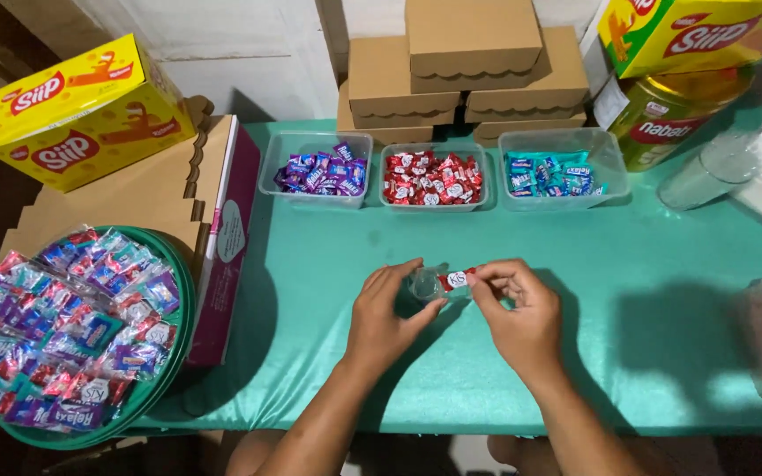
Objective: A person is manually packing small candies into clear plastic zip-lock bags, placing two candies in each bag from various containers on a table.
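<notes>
Head view looks down on both hands near the middle of the table (pixel 646 264), toward its near edge. Fingers of the right hand (pixel 518 308) pinch one end of a red-and-white wrapped candy (pixel 457 279), closed on it. Fingers of the left hand (pixel 390 308) curl around a small clear plastic bag (pixel 425 284), gripping it just beside the candy, the two touching.

Along the far edge stand three clear tubs: purple candies (pixel 319 172), red candies (pixel 434 179) and teal candies (pixel 549 176). Behind them brown cardboard boxes (pixel 469 53) are stacked. At the left edge a round green tray (pixel 183 300) holds filled candy packets, with a yellow carton (pixel 81 110) beyond it. A glass jar (pixel 716 167) lies near the far right corner.
</notes>
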